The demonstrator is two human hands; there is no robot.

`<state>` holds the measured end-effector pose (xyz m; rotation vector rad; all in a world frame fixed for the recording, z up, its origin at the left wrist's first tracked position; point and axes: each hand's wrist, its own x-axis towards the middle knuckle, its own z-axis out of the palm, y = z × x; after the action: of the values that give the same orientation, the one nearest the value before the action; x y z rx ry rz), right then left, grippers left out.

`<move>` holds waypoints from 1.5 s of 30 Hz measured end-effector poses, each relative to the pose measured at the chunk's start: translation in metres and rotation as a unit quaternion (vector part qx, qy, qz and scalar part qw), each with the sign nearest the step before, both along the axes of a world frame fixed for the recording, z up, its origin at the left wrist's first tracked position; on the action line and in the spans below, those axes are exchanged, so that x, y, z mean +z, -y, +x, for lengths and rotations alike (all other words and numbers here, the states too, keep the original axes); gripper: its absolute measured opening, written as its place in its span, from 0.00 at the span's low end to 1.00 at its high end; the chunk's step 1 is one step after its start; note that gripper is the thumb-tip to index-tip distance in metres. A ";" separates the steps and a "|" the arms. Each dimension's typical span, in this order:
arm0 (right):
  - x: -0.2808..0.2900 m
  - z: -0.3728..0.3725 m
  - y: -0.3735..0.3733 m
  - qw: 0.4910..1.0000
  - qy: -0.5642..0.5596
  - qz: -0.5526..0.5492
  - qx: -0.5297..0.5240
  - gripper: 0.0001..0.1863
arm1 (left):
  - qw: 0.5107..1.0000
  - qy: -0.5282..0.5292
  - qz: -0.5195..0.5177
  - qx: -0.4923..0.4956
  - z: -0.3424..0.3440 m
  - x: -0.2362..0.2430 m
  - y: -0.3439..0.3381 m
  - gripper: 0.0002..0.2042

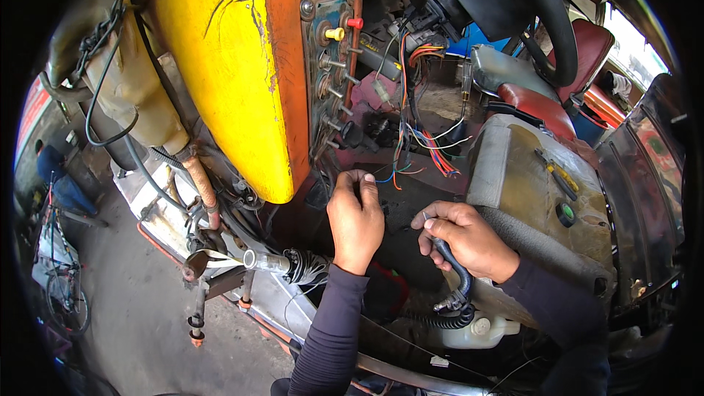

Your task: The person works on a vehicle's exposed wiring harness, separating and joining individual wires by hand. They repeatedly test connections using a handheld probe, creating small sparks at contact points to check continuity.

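Observation:
My right hand (469, 238) is closed round the upper end of a black sleeved cable (463, 273), with a thin pale tip poking up between thumb and forefinger. The cable runs down to a clamp-like fitting and a black coiled cord (456, 317). My left hand (356, 221) is raised under the orange dashboard (286, 37), its thumb and forefinger pinched together. What they hold, if anything, is too small to make out. A blue wire end comes close to that thumb. Loose coloured wires (440, 161) hang from the steering column beyond both hands.
A metal switch panel (330, 81) faces the seat. On the worn grey seat (528, 191) lie yellow-handled pliers (559, 176) and a roll of tape (565, 213). The steering wheel (561, 44) is above. A white plastic bottle (480, 330) sits below; a person (55, 176) stands far left.

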<state>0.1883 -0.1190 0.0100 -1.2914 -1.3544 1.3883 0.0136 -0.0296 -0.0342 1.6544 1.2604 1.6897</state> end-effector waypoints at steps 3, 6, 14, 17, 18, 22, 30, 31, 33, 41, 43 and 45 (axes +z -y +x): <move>-0.002 -0.012 0.006 1.000 0.019 0.012 -0.014 0.10 | 0.999 0.015 -0.034 -0.033 -0.004 0.004 0.002 0.09; -0.020 -0.038 0.013 0.954 0.162 0.244 -0.062 0.11 | 0.996 0.041 -0.057 -0.061 -0.013 0.000 -0.005 0.10; -0.044 -0.090 -0.026 0.861 0.231 0.360 -0.275 0.21 | 0.992 0.004 -0.090 -0.087 -0.022 0.003 -0.012 0.13; -0.066 -0.093 -0.044 0.789 0.273 0.453 -0.312 0.22 | 0.989 -0.006 -0.105 -0.105 -0.018 0.006 -0.010 0.13; -0.068 -0.094 -0.044 0.791 0.281 0.437 -0.321 0.19 | 0.987 -0.005 -0.119 -0.108 -0.019 0.007 -0.009 0.13; -0.071 -0.095 -0.054 0.773 0.275 0.452 -0.351 0.14 | 0.966 0.115 -0.169 -0.160 -0.020 0.007 -0.011 0.12; -0.076 -0.095 -0.040 0.819 0.197 0.428 -0.327 0.07 | 0.898 0.230 -0.277 -0.253 -0.027 0.020 -0.011 0.09; -0.073 -0.096 -0.033 0.840 0.181 0.410 -0.306 0.07 | 0.893 0.237 -0.279 -0.263 -0.028 0.021 -0.012 0.09; -0.069 -0.095 -0.021 0.884 0.134 0.369 -0.254 0.04 | 0.878 0.261 -0.283 -0.284 -0.031 0.019 -0.017 0.09; -0.075 -0.066 -0.028 0.946 0.074 0.264 -0.171 0.04 | 0.934 0.193 -0.191 -0.233 -0.019 -0.008 -0.026 0.07; -0.080 -0.065 -0.030 0.956 0.045 0.224 -0.184 0.04 | 0.968 0.120 -0.124 -0.182 -0.014 -0.016 -0.026 0.08; -0.079 -0.062 -0.030 0.965 -0.021 0.161 -0.206 0.05 | 0.989 0.048 -0.046 -0.132 -0.006 -0.012 -0.014 0.10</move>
<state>0.1264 -0.0894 -0.0688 -1.2268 -1.1431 0.8662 0.0077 -0.0152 -0.0466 1.5877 1.0098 1.5096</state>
